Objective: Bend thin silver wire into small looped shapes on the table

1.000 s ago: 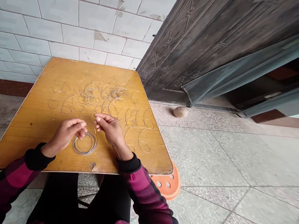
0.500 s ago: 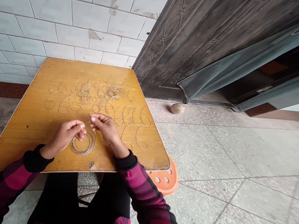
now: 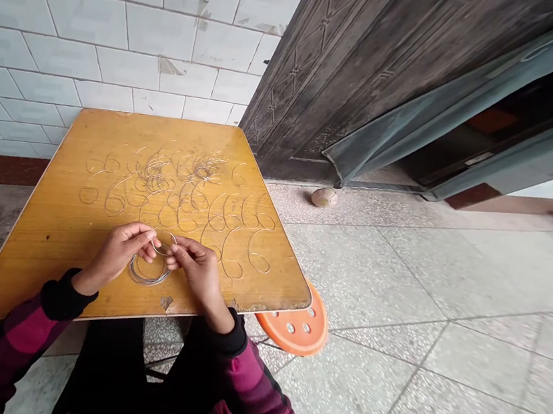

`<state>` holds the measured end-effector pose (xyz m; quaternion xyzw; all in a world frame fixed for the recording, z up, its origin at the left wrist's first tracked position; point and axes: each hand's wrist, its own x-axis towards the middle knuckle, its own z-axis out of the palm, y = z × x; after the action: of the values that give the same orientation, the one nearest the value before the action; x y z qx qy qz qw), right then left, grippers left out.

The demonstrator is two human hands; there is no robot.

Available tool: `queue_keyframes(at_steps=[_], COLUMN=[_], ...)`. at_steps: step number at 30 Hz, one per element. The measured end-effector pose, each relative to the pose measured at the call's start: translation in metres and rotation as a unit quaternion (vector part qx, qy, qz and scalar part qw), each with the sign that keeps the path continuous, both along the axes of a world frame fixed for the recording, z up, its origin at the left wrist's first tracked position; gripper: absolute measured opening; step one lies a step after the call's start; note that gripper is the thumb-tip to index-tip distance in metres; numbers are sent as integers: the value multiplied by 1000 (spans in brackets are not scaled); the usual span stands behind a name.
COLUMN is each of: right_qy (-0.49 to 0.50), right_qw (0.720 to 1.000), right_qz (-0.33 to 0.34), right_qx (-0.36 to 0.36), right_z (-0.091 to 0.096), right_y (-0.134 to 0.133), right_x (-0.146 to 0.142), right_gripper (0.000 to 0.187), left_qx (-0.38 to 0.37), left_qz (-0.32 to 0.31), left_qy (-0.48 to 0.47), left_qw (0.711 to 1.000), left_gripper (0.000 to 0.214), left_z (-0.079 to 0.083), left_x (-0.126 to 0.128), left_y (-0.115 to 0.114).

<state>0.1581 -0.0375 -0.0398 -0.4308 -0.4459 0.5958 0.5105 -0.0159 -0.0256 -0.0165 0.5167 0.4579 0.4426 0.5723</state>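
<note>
Curled wires [image 3: 205, 170] are already spread far across the table [image 3: 46, 273]; a thin wire [image 3: 160, 252] is pinched by left hand [image 3: 125, 245] and right hand [image 3: 196, 267]; a near coil [image 3: 144, 281] is left.

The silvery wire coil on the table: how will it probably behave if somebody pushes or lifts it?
The wire coil looks springy rather than floppy, since it holds a round shape. It is probably light, being thin and open in the middle. Lying flat, it would likely slide rather than roll.
</note>
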Motion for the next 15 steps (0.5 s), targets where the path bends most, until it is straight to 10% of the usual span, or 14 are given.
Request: queue_keyframes(at_steps=[15], right_qy=[-18], right_qw=[995], right_qz=[-97], right_qx=[-27], right_z=[-5], right_y=[-20], right_x=[52], right_gripper=[33], left_qx=[47], left_qz=[-95], left_qy=[156], left_qw=[982], left_gripper=[22], left_z=[5], left_x=[-5], left_y=[-1])
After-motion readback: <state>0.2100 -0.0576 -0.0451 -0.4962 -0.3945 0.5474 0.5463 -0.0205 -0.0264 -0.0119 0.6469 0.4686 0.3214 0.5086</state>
